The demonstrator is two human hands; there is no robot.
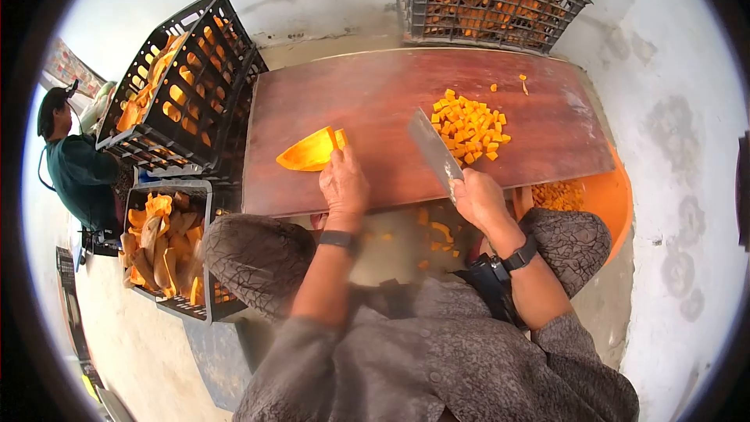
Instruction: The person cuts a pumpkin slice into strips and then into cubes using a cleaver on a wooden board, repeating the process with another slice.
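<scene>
On the left part of the reddish wooden board (375,94) lies a large orange pumpkin piece (308,151). My left hand (344,181) has its fingers closed on the piece's right end, where a narrow slice stands at the edge. My right hand (478,197) grips the handle of a wide cleaver (433,148), its blade pointing up and left. The blade is just left of a heap of small orange pumpkin cubes (469,126). Whether the blade touches the board cannot be made out.
Black crates (496,6) stand beyond the board, others (183,90) at left. A lower crate (205,254) holds peels. An orange tub (617,203) with cubes sits below the board's right edge. Scraps (441,230) lie on the floor. Another person (78,164) is at far left.
</scene>
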